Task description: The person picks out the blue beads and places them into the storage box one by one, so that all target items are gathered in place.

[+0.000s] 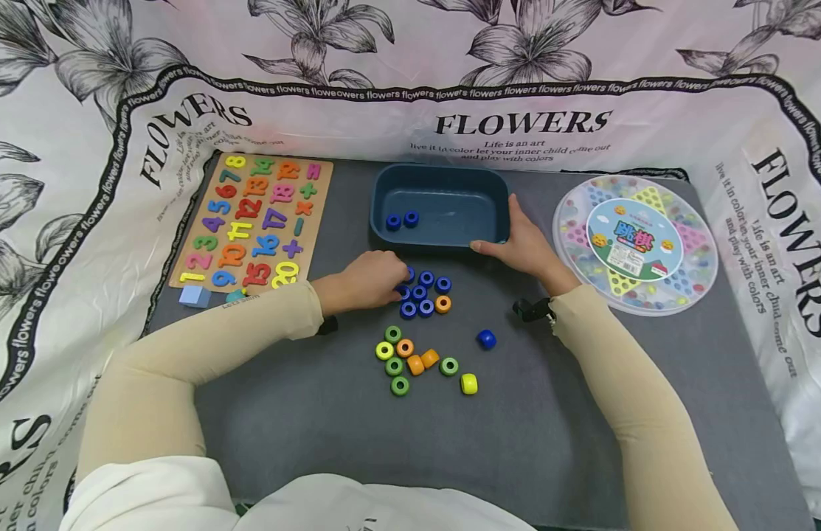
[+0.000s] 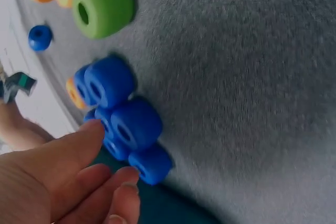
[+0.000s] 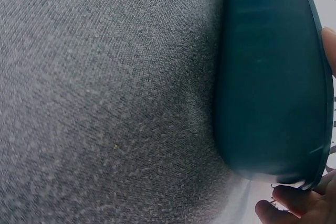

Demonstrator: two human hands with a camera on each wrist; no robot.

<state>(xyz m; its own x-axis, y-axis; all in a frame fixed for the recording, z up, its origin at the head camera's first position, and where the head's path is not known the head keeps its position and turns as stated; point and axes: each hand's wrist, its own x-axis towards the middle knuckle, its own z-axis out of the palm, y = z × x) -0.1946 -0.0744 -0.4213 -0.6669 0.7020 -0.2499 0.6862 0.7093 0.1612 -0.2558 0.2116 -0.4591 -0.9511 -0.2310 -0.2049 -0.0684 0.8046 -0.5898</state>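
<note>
My left hand point(image 1: 373, 280) is at the left side of a cluster of blue beads point(image 1: 426, 308). Seen from the left wrist, its thumb and curled fingers point(image 2: 127, 176) stand apart, the tips right at the nearest blue beads point(image 2: 137, 123). My right hand point(image 1: 526, 247) grips the right end of a dark blue plastic tub point(image 1: 443, 234), thumb on the front rim and fingers round the end wall. Two blue beads point(image 1: 411, 218) lie inside the tub at the left. One orange bead point(image 1: 442, 304) sits against the blue cluster.
Closer to me lie green beads point(image 1: 400, 386), orange beads point(image 1: 416, 365) and yellow beads point(image 1: 469, 383). A lone blue bead point(image 1: 486, 339) is off to the right. A number board point(image 1: 251, 221) and a light blue block point(image 1: 195, 296) lie left; a round game box point(image 1: 636, 243) lies right.
</note>
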